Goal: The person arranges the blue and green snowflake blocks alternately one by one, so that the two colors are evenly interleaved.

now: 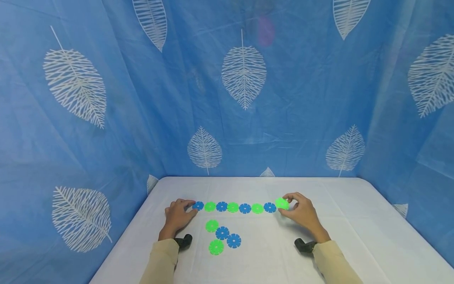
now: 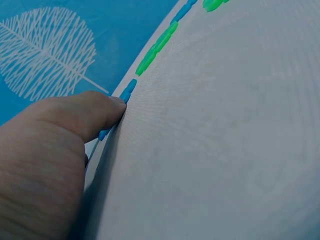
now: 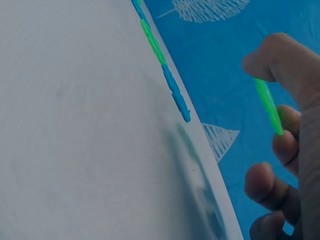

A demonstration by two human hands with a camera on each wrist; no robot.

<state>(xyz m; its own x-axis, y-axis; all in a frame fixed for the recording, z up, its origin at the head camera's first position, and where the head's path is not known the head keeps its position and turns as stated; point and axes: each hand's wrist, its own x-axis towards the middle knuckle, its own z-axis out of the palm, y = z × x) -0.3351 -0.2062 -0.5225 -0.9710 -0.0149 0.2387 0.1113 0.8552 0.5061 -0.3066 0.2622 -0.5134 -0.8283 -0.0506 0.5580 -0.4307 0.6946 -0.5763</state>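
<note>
A row of flat, notched building discs, alternating blue and green, runs across the white table. At its left end my left hand (image 1: 178, 215) pinches the edges of a blue disc (image 1: 198, 206) between thumb and finger; in the left wrist view the thumb (image 2: 107, 112) covers part of that disc. My right hand (image 1: 302, 211) holds a green disc (image 1: 281, 203) by its edges, at the row's right end. The right wrist view shows this green disc (image 3: 268, 106) raised off the table, apart from the last blue disc (image 3: 176, 93) of the row.
Nearer to me lie several loose discs: a green disc (image 1: 212, 226), two blue ones that overlap or touch, and another green disc (image 1: 216, 247). A blue curtain (image 1: 244, 134) with white leaf prints stands behind and beside the white table (image 1: 269, 256).
</note>
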